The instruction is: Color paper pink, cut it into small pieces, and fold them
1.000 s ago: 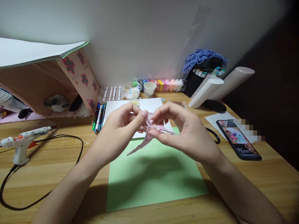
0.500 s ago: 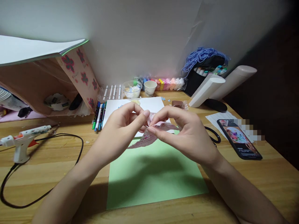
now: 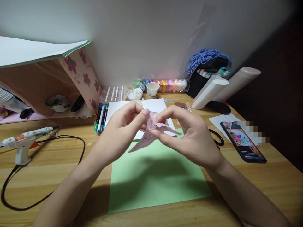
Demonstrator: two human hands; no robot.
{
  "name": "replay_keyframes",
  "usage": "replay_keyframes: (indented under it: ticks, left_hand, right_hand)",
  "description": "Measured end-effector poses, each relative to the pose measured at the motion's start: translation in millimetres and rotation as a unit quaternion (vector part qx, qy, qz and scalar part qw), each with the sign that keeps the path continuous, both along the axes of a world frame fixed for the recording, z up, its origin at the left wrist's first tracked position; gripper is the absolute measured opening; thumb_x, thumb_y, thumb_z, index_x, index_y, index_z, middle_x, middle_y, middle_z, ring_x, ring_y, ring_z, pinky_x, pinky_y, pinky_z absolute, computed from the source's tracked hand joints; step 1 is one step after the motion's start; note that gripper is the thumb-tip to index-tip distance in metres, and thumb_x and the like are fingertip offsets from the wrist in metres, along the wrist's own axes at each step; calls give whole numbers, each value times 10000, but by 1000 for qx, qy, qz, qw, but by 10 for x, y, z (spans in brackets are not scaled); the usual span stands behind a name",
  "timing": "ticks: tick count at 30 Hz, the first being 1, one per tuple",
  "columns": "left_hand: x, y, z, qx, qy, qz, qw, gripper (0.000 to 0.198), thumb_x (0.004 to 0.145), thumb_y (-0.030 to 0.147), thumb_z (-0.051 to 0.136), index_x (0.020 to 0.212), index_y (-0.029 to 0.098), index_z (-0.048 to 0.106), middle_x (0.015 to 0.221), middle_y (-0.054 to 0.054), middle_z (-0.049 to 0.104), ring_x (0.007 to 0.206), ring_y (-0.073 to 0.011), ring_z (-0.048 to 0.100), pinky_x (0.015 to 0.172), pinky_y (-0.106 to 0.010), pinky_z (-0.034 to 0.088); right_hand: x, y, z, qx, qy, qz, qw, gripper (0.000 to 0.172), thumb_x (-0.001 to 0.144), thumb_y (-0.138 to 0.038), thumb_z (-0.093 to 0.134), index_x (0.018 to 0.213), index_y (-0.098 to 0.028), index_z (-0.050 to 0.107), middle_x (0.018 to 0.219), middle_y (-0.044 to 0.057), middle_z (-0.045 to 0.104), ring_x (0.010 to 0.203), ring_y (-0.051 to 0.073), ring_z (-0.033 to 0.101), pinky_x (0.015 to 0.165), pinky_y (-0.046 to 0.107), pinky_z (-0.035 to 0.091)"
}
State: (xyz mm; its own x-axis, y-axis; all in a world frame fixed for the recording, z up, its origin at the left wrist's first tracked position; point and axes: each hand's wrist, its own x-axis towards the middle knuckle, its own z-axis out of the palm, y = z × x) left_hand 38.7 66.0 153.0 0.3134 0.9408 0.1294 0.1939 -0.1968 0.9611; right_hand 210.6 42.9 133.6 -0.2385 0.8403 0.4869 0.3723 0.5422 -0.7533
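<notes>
Between my two hands is a thin pink speckled piece of fabric or paper (image 3: 145, 140), gathered at its middle, with pointed ends sticking out to the lower left, the right and the top. My left hand (image 3: 125, 127) pinches its upper left side with thumb and bent fingers. On the other side, my right hand (image 3: 187, 135) grips the gathered middle between thumb and forefinger. Both hands are held above a green sheet (image 3: 156, 186) and the near edge of a white sheet (image 3: 120, 107). Some fingertips of my left hand are hidden behind the piece.
A glue gun (image 3: 26, 143) with a looping black cord lies at left, below a flowered box (image 3: 81, 78). Markers (image 3: 101, 118), a clear bowl (image 3: 134, 91), a paper cup (image 3: 152, 90) and colourful clay packs (image 3: 169, 85) line the back. Scissors (image 3: 217, 137) and a phone (image 3: 243, 142) lie at right.
The top part of the pink piece shows more between my hands, and its right end hangs a little lower. My left thumb has shifted slightly up and left. Both hands keep their hold.
</notes>
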Motion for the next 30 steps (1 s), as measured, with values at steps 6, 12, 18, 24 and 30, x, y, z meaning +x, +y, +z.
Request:
replay_keyframes:
  ticks: [6, 12, 18, 24, 30]
  left_hand:
    - [7, -12, -10, -8, -3, -4, 1000, 227, 884, 334, 556, 722, 176, 543, 670, 21, 595, 616, -104, 559, 593, -213, 448]
    - [12, -5, -54, 1, 15, -31, 999, 241, 886, 345, 552, 719, 174, 519, 673, 20, 580, 658, -114, 560, 627, -217, 444]
    - [31, 2, -79, -3, 32, -42, 999, 227, 887, 331, 543, 723, 177, 506, 675, 29, 553, 655, -109, 533, 618, -212, 423]
    - [39, -3, -86, -14, 25, -38, 999, 213, 887, 332, 534, 739, 179, 529, 705, 14, 591, 677, -122, 555, 616, -215, 435]
    - [35, -3, -63, -17, 25, -28, 999, 226, 886, 341, 535, 723, 185, 525, 691, 19, 602, 650, -119, 559, 603, -219, 437]
  right_hand:
    - [-4, -3, 12, 2, -40, -2, 999, 104, 781, -221, 700, 834, -206, 612, 839, 15, 665, 792, 177, 603, 755, 311, 469]
    - [-22, 6, 12, 40, -106, -1, 994, 89, 772, -163, 688, 783, -204, 610, 781, 4, 655, 785, 181, 565, 750, 318, 414]
    - [-9, 15, -12, 52, -128, -2, 990, 101, 780, -143, 671, 762, -202, 591, 726, -12, 639, 749, 170, 531, 721, 302, 380]
    - [-3, 15, -24, 55, -120, 0, 991, 117, 780, -128, 657, 768, -215, 580, 742, -17, 653, 753, 174, 542, 710, 295, 381]
    - [-9, 6, 1, 48, -108, -1, 993, 141, 767, -99, 655, 781, -223, 588, 775, -18, 670, 770, 178, 562, 717, 298, 387]
